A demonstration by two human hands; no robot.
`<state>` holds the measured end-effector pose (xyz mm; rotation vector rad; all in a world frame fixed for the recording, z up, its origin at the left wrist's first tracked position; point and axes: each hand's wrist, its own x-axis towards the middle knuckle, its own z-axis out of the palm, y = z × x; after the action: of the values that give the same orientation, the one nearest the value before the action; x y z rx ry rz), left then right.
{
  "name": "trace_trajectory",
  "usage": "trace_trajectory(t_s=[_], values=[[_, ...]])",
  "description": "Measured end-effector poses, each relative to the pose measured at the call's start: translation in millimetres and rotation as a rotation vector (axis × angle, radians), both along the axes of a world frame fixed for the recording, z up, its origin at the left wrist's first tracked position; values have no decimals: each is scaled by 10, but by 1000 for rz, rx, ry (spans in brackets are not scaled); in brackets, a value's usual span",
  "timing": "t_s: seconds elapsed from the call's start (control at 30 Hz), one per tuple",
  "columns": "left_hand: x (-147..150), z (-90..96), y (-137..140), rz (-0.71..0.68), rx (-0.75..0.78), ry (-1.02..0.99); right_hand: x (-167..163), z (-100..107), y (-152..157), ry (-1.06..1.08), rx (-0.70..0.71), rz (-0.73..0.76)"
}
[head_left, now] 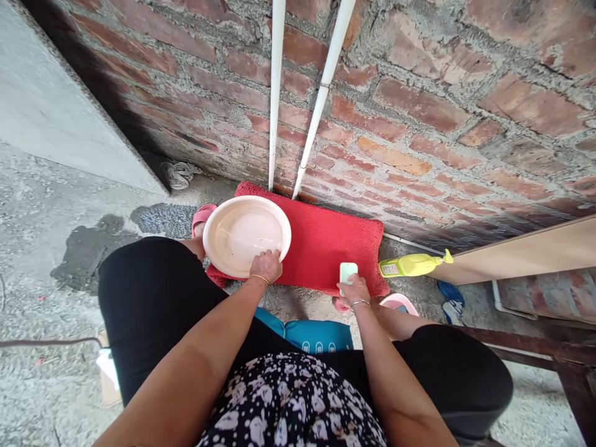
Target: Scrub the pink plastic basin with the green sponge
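Note:
A pale pink basin (216, 248) with water in it rests on the left part of a red, fuzzy-edged mat (316, 242). My left hand (267, 266) is closed on the basin's near right rim, its fingers curled over the inner side. In my right hand (354, 288) is a pale green, rounded rectangular scrubbing brush (348, 271), held over the mat's near right corner. Its underside is hidden, so I cannot see any bristles.
Right of the mat, a yellow spray bottle (412, 265) lies against a tan board (526, 251). A pink tub (401, 304) is partly hidden by my leg. Two white pipes (307, 136) run down the brick wall. A grey rag (179, 174) lies at the back left.

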<state>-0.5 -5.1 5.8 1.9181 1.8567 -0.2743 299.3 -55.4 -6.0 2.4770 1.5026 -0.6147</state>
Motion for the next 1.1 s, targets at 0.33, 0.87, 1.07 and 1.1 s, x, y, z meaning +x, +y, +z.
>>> trace_trajectory(t_s=[0.33,0.87,1.07,1.1], values=[[12,17,3,-3,1,44,46,-22,28,30,-76,-79],[14,-11,-6,12,26,9,-844,18,182,102,8,201],[14,-29,-15,18,40,-1,-1533,-14,194,146,-58,587],[14,-27,-16,21,38,-3,-1534,-20,206,146,-59,588]])
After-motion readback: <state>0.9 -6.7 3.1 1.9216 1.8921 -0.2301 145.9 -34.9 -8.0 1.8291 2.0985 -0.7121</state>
